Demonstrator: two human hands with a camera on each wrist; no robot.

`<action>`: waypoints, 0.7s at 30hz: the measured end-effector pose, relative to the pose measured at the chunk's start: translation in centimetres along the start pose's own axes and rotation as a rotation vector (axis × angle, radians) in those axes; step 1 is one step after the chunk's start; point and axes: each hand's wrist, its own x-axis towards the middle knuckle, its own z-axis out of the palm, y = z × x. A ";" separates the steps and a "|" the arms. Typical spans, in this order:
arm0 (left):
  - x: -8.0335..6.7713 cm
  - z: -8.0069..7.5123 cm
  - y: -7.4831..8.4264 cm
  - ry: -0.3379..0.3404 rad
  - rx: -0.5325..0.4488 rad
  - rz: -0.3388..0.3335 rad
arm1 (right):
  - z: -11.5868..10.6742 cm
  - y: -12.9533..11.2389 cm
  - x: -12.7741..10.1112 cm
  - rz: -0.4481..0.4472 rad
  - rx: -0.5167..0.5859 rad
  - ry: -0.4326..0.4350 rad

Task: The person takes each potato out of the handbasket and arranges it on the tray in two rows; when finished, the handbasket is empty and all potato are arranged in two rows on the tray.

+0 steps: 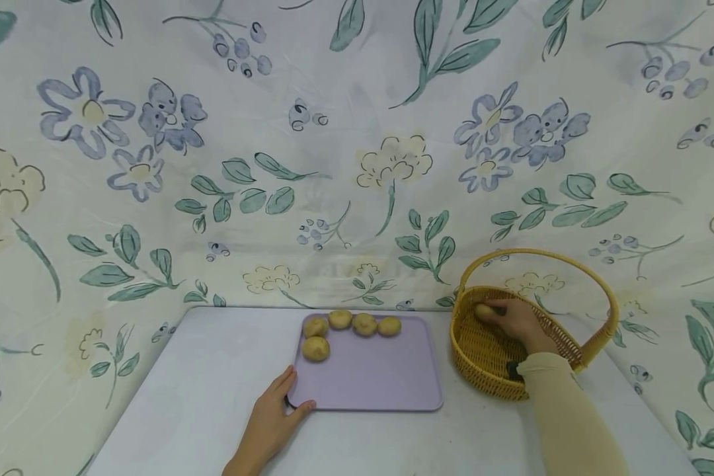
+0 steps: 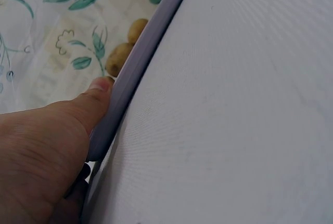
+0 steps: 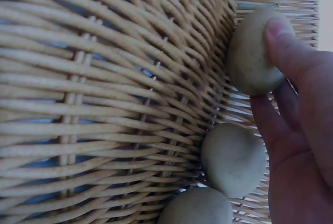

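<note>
My right hand [image 1: 514,322] reaches down inside a yellow wicker basket [image 1: 470,375] on the right. It grips a potato [image 3: 255,52] between thumb and fingers, close to the woven wall. Below that one, two more potatoes, one nearer [image 3: 195,208] and one behind it [image 3: 234,159], lie in the basket. On the left, my left hand [image 1: 270,416] holds the near left corner of a lilac tray [image 1: 375,377], its thumb [image 2: 99,86] on the rim and fingers along the left side. Several potatoes [image 1: 365,324] sit on the tray, along its back edge and back left corner.
The tray and basket stand on a white table [image 1: 202,383]. A tall handle [image 1: 535,252] arches over the basket. Behind the table hangs a floral cloth [image 1: 333,165], close against the back edge.
</note>
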 end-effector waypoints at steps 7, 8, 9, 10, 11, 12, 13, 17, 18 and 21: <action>0.0 0.0 0.0 0.011 -0.011 0.018 | -0.2 0.2 0.1 -0.003 0.058 -0.016; 0.0 0.0 0.1 0.011 -0.008 0.019 | -0.3 0.3 0.1 -0.004 0.059 -0.012; 0.0 0.0 0.1 0.010 -0.007 0.018 | -0.5 0.3 0.0 -0.003 0.064 -0.006; 0.0 0.0 0.0 0.008 -0.009 0.019 | -0.6 0.3 0.0 -0.003 0.070 -0.001; 0.0 -0.1 0.0 0.004 -0.006 0.013 | -0.8 0.2 -0.1 -0.001 0.081 0.005; 0.0 -0.1 0.0 -0.001 -0.002 0.008 | -1.0 0.1 -0.3 0.001 0.095 0.004; 0.0 -0.1 0.0 -0.007 0.001 0.003 | -1.2 0.0 -0.5 0.011 0.107 0.009; 0.1 -0.1 0.0 -0.037 0.003 -0.017 | -2.2 -0.8 -1.4 0.044 0.242 -0.006; 0.2 -0.1 0.0 -0.042 0.002 -0.018 | -2.4 -0.9 -1.6 0.041 0.244 -0.001; 0.2 -0.1 0.0 -0.048 0.000 -0.021 | -3.0 -1.4 -2.0 0.009 0.230 0.034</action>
